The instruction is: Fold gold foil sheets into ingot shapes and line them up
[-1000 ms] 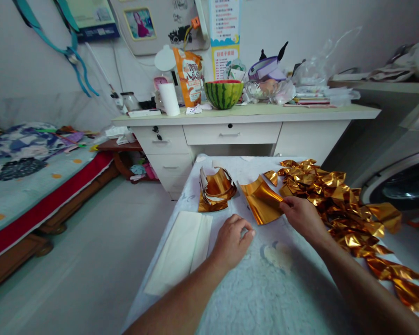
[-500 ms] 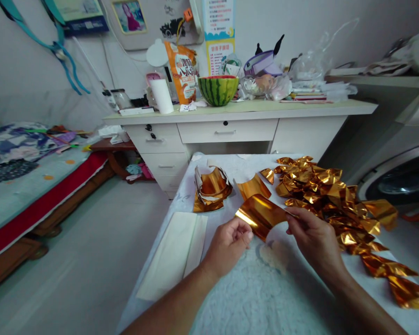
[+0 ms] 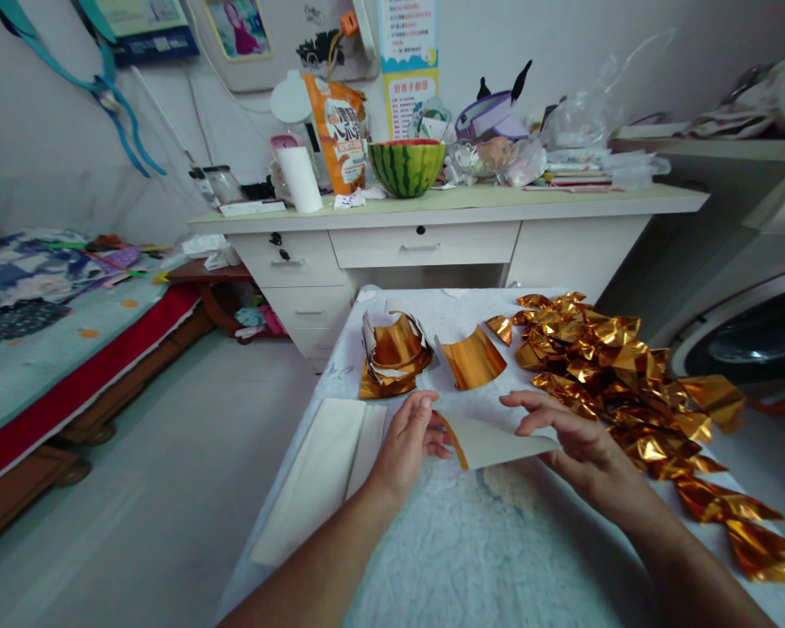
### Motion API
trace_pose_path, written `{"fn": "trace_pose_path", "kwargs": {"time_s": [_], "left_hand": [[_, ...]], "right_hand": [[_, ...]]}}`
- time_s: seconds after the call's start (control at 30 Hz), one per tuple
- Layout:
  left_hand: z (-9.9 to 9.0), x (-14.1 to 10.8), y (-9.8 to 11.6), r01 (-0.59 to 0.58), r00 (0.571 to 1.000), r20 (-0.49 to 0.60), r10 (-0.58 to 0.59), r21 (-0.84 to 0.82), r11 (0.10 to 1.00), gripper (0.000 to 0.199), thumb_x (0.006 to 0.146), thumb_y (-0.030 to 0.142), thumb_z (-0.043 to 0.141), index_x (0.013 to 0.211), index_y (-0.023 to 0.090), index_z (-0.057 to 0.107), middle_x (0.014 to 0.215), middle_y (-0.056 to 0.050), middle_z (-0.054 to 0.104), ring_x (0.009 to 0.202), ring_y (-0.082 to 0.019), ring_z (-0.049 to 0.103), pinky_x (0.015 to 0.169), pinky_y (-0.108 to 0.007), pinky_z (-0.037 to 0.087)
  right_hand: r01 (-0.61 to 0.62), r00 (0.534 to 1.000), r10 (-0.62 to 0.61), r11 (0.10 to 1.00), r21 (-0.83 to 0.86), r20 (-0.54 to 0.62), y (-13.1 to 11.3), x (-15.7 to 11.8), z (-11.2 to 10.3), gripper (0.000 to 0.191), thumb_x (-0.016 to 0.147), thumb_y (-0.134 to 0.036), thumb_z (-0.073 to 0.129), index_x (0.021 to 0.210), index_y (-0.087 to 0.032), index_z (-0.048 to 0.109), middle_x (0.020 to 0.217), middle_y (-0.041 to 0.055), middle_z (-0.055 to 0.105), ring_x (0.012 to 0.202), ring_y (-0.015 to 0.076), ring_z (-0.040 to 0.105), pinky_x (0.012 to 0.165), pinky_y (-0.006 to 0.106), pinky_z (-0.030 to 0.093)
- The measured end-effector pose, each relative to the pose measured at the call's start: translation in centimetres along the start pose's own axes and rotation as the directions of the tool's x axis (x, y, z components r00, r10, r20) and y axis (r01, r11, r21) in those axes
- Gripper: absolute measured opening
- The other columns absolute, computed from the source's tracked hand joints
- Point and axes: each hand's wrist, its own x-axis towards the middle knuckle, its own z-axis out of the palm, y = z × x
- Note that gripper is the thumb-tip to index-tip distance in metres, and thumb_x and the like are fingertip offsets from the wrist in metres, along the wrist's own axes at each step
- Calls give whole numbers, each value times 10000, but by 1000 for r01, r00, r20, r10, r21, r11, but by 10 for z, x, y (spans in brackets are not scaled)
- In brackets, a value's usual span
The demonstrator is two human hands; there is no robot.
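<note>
A sheet of gold foil paper lies between my hands with its pale back upward and a gold strip along its left edge. My left hand is at that edge, its fingers apart; whether they touch the paper is unclear. My right hand has the right end of the sheet between thumb and fingers. Just beyond, a curved gold sheet rests on the cloth, beside a curled stack of gold foil paper. Pale paper strips lie left of my left forearm.
Folded gold foil pieces are heaped along the right side of the cloth-covered table. Behind it stands a white desk bearing a watermelon half and an orange pouch. A washing machine is at the right.
The foil sheet has turned from gold side up to pale side up. My left hand's curled fingers have spread, and my right hand's fingers have opened wider around the sheet's end.
</note>
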Motion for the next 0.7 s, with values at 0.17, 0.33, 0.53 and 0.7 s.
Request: {"fn": "trace_pose_path", "kwargs": {"time_s": [0.17,0.33,0.53,0.7], "left_hand": [[-2,3,-1,-3,1000,3,3,27,1000,407,783,507,664,1000,169,594,840,-17,627,752,-148,621,658,-242,481],[-2,4,-1,-43,999,8,42,71,997,338,663,256,709,966,162,590,867,-15,629,773,-137,606,709,-234,464],[-2,2,-1,-46,999,16,44,222,974,439,701,158,577,1135,199,527,869,-15,638,742,-156,614,677,-254,480],[-3,3,-6,-192,981,29,193,329,925,587,720,110,539,1282,237,429,1119,-45,619,825,-139,596,758,-259,485]], "right_hand": [[-53,974,39,997,58,224,-11,-2,2,148,871,-378,647,976,-286,698,1214,85,688,1295,286,515,1043,535,424],[-19,947,34,999,-50,319,-15,-5,2,153,915,-280,587,1043,-313,663,1363,53,596,1376,258,420,1091,553,373],[52,921,-1,991,-121,390,-11,-5,1,193,924,-246,566,1076,-310,666,1361,40,599,1400,261,379,1108,557,349],[77,910,-21,990,-118,414,2,-10,0,211,925,-232,560,1103,-293,656,1341,64,611,1345,253,455,1074,522,404]]}}
